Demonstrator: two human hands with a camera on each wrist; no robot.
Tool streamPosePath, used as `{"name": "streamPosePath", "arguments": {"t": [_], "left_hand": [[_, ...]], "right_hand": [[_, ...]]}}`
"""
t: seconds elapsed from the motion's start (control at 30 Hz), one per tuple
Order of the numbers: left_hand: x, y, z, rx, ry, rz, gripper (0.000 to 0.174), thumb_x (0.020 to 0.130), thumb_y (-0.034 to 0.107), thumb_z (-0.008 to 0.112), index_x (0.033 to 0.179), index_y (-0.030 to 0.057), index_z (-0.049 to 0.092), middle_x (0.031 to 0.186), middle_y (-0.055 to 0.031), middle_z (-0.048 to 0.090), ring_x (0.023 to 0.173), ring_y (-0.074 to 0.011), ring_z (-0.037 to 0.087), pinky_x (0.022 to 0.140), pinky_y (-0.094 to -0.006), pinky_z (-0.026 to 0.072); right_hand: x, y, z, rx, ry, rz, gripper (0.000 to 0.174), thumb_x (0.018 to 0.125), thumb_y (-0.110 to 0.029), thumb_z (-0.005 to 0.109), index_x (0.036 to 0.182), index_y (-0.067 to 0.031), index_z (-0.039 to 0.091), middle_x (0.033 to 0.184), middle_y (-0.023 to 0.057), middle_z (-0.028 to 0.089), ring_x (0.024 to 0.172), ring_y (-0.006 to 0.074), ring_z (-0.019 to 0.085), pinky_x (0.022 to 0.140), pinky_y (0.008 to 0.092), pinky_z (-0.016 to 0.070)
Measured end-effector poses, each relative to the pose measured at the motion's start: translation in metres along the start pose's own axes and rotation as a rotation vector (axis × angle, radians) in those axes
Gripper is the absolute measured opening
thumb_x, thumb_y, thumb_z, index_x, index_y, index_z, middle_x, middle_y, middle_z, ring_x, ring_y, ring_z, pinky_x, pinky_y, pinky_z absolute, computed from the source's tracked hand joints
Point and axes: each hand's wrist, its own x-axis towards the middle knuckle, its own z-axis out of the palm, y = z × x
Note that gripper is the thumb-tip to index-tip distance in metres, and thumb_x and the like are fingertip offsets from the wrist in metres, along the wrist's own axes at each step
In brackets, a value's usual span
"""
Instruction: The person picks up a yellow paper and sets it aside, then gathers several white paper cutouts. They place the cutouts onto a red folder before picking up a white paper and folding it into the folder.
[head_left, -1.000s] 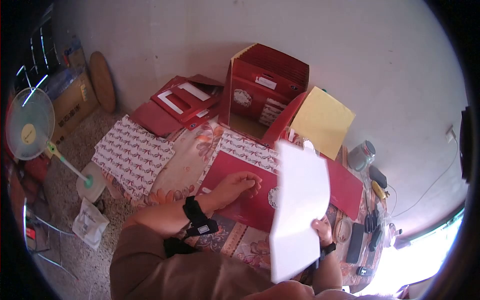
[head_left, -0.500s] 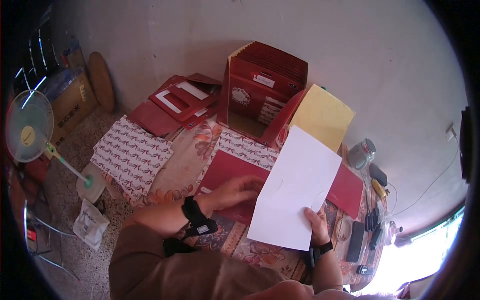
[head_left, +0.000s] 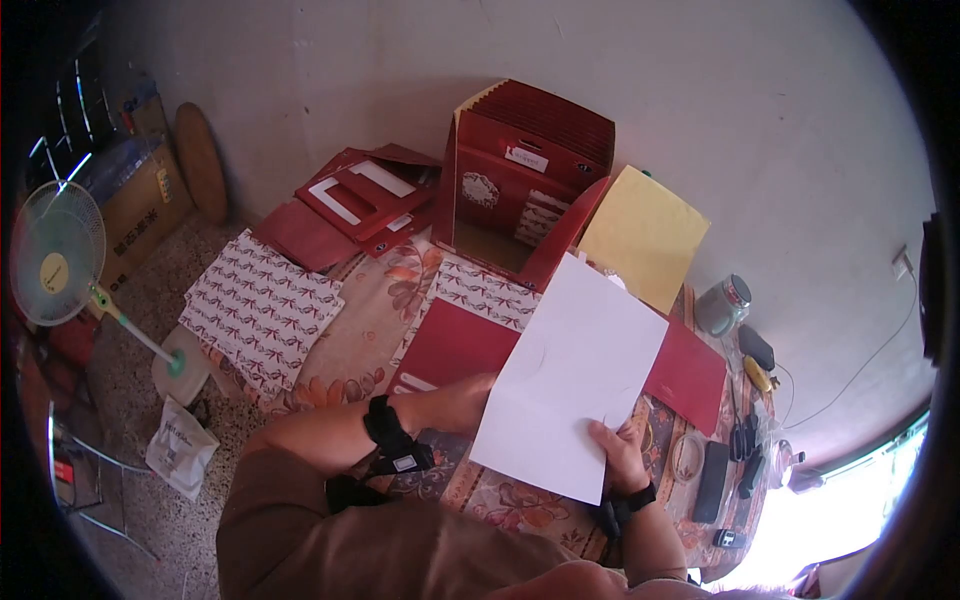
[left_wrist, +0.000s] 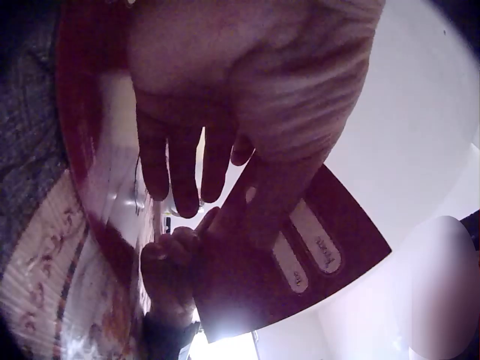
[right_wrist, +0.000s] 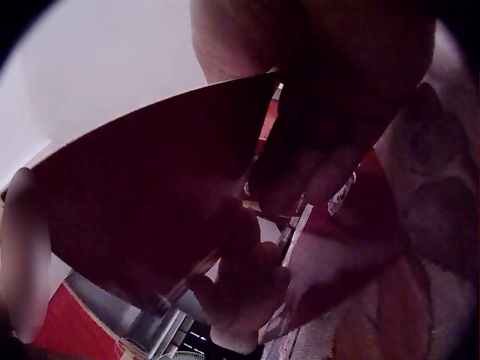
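A stiff card [head_left: 575, 360] tilts over the table, its white face up toward the head camera. Its underside is dark red, with two white oval labels visible in the left wrist view. My right hand [head_left: 625, 455] pinches the card's lower right edge, thumb on the white face. Behind the card's left edge, my left hand [head_left: 468, 402] is partly hidden in the head view. The left wrist view has its fingers [left_wrist: 184, 172] extended and its thumb overlapping the red underside. Below lie a red sheet [head_left: 455, 345] and a bow-patterned sheet [head_left: 485, 292].
A red accordion file box [head_left: 480, 225] stands at the back, a yellow board [head_left: 650, 235] beside it. Red folders [head_left: 310, 235] and patterned sheets [head_left: 262, 310] lie left. A jar [head_left: 722, 305], tape roll [head_left: 688, 455] and dark case [head_left: 711, 485] are right.
The card has turned flatter and come down to the left, white face toward the head camera. My left hand has moved right, behind the card's edge. My right hand keeps its grip.
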Motion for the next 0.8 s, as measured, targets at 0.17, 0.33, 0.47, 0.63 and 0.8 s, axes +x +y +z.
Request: {"name": "streamPosePath", "arguments": {"t": [0.17,0.33,0.47,0.63,0.8], "left_hand": [[-0.003,-0.001,-0.004,0.049,0.097,-0.018,0.037,0.089,0.007,0.059,0.124,-0.0021,0.049,0.118,-0.0093,0.059,0.107,-0.0133,0.053,0.093,-0.0301,0.043],[-0.004,0.008,-0.002,-0.004,0.176,-0.016,0.036,0.084,0.009,0.067,0.117,0.0002,0.057,0.109,-0.0054,0.063,0.103,-0.0101,0.055,0.089,-0.0287,0.0447],[-0.002,0.01,0.001,-0.069,0.231,-0.02,0.04,0.082,0.011,0.071,0.118,0.002,0.055,0.105,-0.006,0.063,0.097,-0.0134,0.06,0.084,-0.0296,0.0501],[-0.003,0.01,0.002,-0.348,0.367,-0.096,0.035,0.083,0.013,0.07,0.113,0.0009,0.055,0.101,-0.0093,0.064,0.086,-0.0178,0.064,0.08,-0.0301,0.0527],[-0.001,0.01,-0.001,-0.292,0.446,-0.095,0.027,0.085,0.017,0.069,0.107,0.0018,0.061,0.096,-0.0069,0.065,0.082,-0.0147,0.064,0.073,-0.0281,0.0543]], "right_hand": [[-0.005,0.002,0.014,-0.017,-0.014,-0.036,0.029,0.088,-0.001,0.057,0.116,-0.0065,0.056,0.107,0.0079,0.064,0.093,0.0177,0.063,0.08,0.0325,0.0524],[-0.004,0.001,0.008,-0.13,-0.036,-0.016,0.027,0.089,-0.003,0.058,0.116,-0.0061,0.059,0.106,0.0081,0.065,0.095,0.0176,0.062,0.083,0.0321,0.0506],[0.001,0.002,0.002,-0.103,-0.234,0.006,0.027,0.09,-0.009,0.058,0.115,0.0009,0.058,0.104,0.0138,0.065,0.094,0.0232,0.063,0.083,0.0358,0.0502],[0.001,0.006,0.001,-0.089,-0.363,-0.05,0.054,0.091,-0.039,0.056,0.119,0.0063,0.052,0.104,0.0225,0.063,0.092,0.0305,0.063,0.084,0.0423,0.0483],[0.004,0.0,0.007,0.109,-0.44,-0.025,0.069,0.085,-0.054,0.056,0.119,0.0053,0.052,0.102,0.0225,0.063,0.089,0.0309,0.063,0.081,0.0416,0.0484]]}}
